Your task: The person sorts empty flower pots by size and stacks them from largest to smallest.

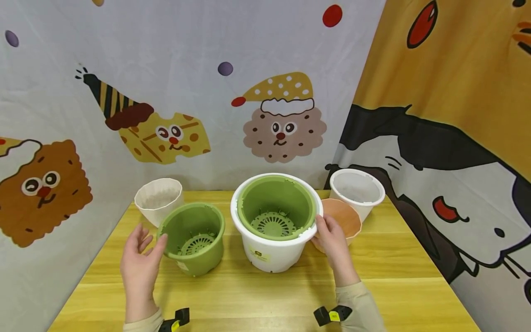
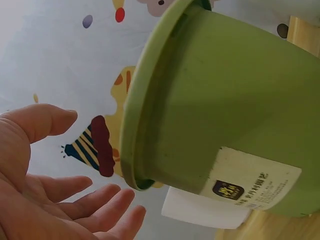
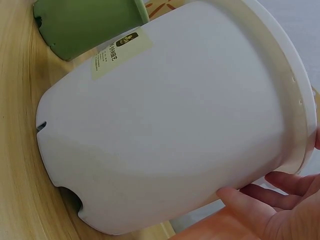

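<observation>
A large white flowerpot (image 1: 272,252) stands on the table, a green flowerpot (image 1: 277,198) nested inside it. At its right side, my right hand (image 1: 334,240) grips the rim; in the right wrist view its fingertips (image 3: 245,202) touch the wall below the rim. A second green flowerpot (image 1: 199,258) stands to the left, with a pale label (image 2: 252,180) on its side and a slotted bottom. Just left of that pot is my left hand (image 1: 141,265), its fingers spread and loosely bent. A gap shows between this hand and the pot in the left wrist view.
At the back left stands a cream faceted pot (image 1: 159,200). An orange-lined pot (image 1: 342,216) sits right of the large white one, partly behind my right hand, and another white pot (image 1: 361,191) is at the back right. Printed curtains (image 1: 207,41) hang behind the wooden table (image 1: 257,304).
</observation>
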The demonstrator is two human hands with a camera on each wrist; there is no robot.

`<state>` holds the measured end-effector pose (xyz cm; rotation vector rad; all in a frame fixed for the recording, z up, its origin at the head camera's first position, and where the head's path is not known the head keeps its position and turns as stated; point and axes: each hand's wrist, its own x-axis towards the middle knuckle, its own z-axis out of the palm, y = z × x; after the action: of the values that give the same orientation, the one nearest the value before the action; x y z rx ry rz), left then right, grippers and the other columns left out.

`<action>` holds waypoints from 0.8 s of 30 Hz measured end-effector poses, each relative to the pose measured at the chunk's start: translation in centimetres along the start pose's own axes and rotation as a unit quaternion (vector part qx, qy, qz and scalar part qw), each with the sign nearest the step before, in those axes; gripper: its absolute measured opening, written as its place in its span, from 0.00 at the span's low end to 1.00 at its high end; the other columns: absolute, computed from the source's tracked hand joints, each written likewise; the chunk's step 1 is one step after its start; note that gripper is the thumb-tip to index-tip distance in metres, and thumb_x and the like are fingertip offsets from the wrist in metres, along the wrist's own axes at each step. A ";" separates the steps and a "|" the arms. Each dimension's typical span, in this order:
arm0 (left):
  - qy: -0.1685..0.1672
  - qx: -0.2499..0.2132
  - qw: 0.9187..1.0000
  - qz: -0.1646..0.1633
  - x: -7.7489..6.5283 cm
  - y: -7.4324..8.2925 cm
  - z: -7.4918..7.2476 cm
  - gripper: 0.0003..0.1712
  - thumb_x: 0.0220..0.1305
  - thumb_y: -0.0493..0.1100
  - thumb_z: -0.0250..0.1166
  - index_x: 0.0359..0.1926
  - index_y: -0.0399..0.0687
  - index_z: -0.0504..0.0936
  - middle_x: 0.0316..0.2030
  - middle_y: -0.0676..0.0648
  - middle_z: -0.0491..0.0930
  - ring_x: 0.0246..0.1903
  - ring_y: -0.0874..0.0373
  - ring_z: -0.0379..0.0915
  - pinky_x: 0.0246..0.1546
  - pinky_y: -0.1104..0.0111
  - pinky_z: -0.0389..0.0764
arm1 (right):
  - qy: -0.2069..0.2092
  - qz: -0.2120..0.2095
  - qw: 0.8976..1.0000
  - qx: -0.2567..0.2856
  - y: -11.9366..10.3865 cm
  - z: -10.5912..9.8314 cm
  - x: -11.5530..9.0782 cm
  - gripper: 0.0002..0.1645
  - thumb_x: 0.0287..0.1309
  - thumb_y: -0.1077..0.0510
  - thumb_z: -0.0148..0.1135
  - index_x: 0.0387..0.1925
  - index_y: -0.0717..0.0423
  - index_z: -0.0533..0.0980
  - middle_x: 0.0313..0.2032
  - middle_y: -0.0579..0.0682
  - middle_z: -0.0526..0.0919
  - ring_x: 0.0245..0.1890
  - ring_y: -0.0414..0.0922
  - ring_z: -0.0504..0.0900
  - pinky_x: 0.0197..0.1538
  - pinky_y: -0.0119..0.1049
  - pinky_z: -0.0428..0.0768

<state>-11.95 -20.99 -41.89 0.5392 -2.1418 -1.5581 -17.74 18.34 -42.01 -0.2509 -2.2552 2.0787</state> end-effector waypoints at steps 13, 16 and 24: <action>-0.026 -0.041 0.997 -0.053 0.3 -1.4 0.0 0.46 0.66 0.45 0.66 0.75 0.35 0.52 0.68 0.27 0.61 0.62 0.32 0.64 0.35 0.92 0.68 | -0.002 -0.006 1.000 -0.010 -0.1 0.0 -0.2 0.29 0.76 0.51 0.45 0.65 0.70 0.66 0.59 0.69 0.72 0.52 0.52 0.77 0.53 0.44 0.82; -0.037 -0.035 0.996 -0.068 0.4 -1.7 0.0 0.47 0.67 0.47 0.66 0.76 0.34 0.51 0.68 0.25 0.60 0.62 0.31 0.63 0.33 0.93 0.67 | -0.003 -0.008 1.000 -0.009 -0.1 -0.1 -0.2 0.29 0.76 0.51 0.45 0.65 0.71 0.66 0.59 0.69 0.72 0.53 0.53 0.77 0.53 0.45 0.82; -0.069 -0.020 0.993 -0.094 0.6 -2.0 0.2 0.50 0.68 0.51 0.64 0.76 0.34 0.46 0.68 0.24 0.58 0.63 0.32 0.63 0.30 0.91 0.69 | -0.002 -0.008 1.000 -0.012 -0.1 -0.1 -0.2 0.29 0.76 0.51 0.45 0.65 0.71 0.66 0.58 0.70 0.72 0.52 0.53 0.77 0.53 0.44 0.82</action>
<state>-12.42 -21.74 -43.76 0.6537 -2.2102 -1.7842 -17.53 18.37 -41.93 -0.2288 -2.2780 2.0465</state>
